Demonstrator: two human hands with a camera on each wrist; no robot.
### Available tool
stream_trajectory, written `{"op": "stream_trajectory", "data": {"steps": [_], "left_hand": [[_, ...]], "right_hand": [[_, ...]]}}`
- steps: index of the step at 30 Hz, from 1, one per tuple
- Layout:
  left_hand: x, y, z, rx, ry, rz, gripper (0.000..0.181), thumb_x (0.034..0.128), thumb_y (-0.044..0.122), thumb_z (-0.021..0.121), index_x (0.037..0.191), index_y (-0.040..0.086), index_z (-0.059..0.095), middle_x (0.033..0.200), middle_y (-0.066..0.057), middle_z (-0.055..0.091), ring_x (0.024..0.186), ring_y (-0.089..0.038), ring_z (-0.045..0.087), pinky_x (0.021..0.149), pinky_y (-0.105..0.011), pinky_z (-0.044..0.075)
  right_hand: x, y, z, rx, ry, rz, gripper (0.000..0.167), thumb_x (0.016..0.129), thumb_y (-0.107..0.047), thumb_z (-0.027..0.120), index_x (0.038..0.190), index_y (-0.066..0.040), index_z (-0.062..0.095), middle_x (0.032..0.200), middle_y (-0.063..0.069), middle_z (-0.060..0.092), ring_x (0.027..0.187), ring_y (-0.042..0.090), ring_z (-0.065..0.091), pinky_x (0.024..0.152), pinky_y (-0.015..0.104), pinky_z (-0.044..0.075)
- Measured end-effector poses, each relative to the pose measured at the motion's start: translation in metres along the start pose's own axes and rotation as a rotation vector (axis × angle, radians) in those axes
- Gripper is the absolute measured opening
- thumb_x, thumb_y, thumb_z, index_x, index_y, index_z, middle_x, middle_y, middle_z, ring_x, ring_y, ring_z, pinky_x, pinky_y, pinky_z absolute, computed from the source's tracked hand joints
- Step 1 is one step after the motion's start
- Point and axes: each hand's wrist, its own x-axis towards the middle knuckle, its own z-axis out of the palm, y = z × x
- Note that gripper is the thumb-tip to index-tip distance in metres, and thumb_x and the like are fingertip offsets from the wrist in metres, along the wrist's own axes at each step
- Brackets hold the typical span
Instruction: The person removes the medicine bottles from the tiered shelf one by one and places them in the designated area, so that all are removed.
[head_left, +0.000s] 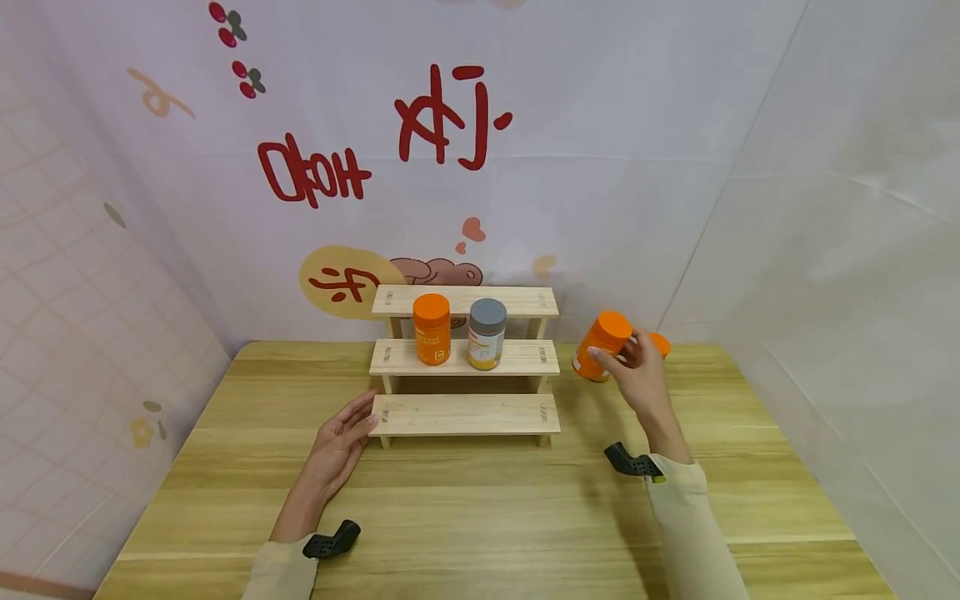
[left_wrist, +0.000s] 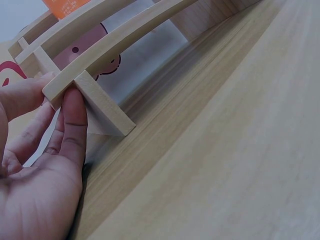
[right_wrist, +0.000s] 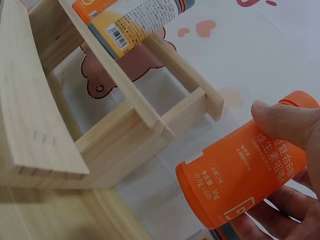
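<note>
A three-step wooden rack (head_left: 465, 415) stands at the back of the table. The left hand (head_left: 337, 446) pinches the left end of its lowest step; in the left wrist view thumb and fingers (left_wrist: 75, 120) grip the board's corner. On the middle step stand an orange bottle (head_left: 432, 331) and a grey-lidded bottle (head_left: 487, 335), side by side. Right of the rack, the right hand (head_left: 647, 392) holds another orange bottle (head_left: 597, 348), tilted; the right wrist view shows the thumb and fingers round this bottle (right_wrist: 240, 170), beside the rack's end.
Another orange lid (head_left: 660, 344) shows behind the right hand. A printed cloth (head_left: 600, 208) hangs behind the rack, with pale cloth at both sides. The wooden tabletop (head_left: 465, 517) extends in front of the rack.
</note>
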Motion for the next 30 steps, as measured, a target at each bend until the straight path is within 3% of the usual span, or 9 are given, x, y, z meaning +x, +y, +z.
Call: {"op": "stream_trajectory", "data": {"steps": [7, 18, 23, 30], "left_hand": [[0.0, -0.001, -0.001, 0.006, -0.003, 0.003, 0.068, 0.1013, 0.006, 0.063, 0.16, 0.0, 0.029, 0.135, 0.007, 0.049, 0.119, -0.003, 0.053, 0.095, -0.014, 0.05], [0.001, 0.0, 0.0, 0.006, -0.001, 0.007, 0.069, 0.1012, 0.005, 0.063, 0.16, -0.001, 0.028, 0.136, 0.005, 0.049, 0.12, -0.003, 0.053, 0.096, -0.015, 0.05], [0.001, 0.0, 0.0, 0.005, 0.001, 0.004, 0.069, 0.1006, 0.006, 0.064, 0.16, -0.001, 0.029, 0.135, 0.006, 0.049, 0.12, -0.004, 0.052, 0.096, -0.015, 0.05], [0.001, 0.0, 0.001, 0.003, 0.007, 0.001, 0.069, 0.1005, 0.005, 0.064, 0.16, -0.001, 0.029, 0.135, 0.006, 0.05, 0.121, -0.003, 0.053, 0.096, -0.015, 0.05]], "right_hand": [[-0.007, 0.018, -0.005, -0.007, 0.003, 0.076, 0.06, 0.093, -0.039, 0.077, 0.142, -0.021, 0.047, 0.147, 0.007, 0.059, 0.124, 0.006, 0.058, 0.107, 0.032, 0.048], [-0.015, 0.042, -0.009, -0.03, 0.038, 0.118, 0.065, 0.09, -0.036, 0.081, 0.144, -0.018, 0.049, 0.148, 0.009, 0.058, 0.124, 0.005, 0.057, 0.099, 0.016, 0.048], [-0.018, 0.048, -0.007, -0.019, 0.046, 0.138, 0.064, 0.089, -0.034, 0.082, 0.14, -0.015, 0.049, 0.146, 0.011, 0.06, 0.12, 0.005, 0.058, 0.095, 0.014, 0.048], [-0.019, 0.058, -0.008, -0.009, 0.032, 0.148, 0.069, 0.09, -0.026, 0.082, 0.147, -0.011, 0.045, 0.149, 0.013, 0.057, 0.122, 0.004, 0.055, 0.092, 0.011, 0.049]]}}
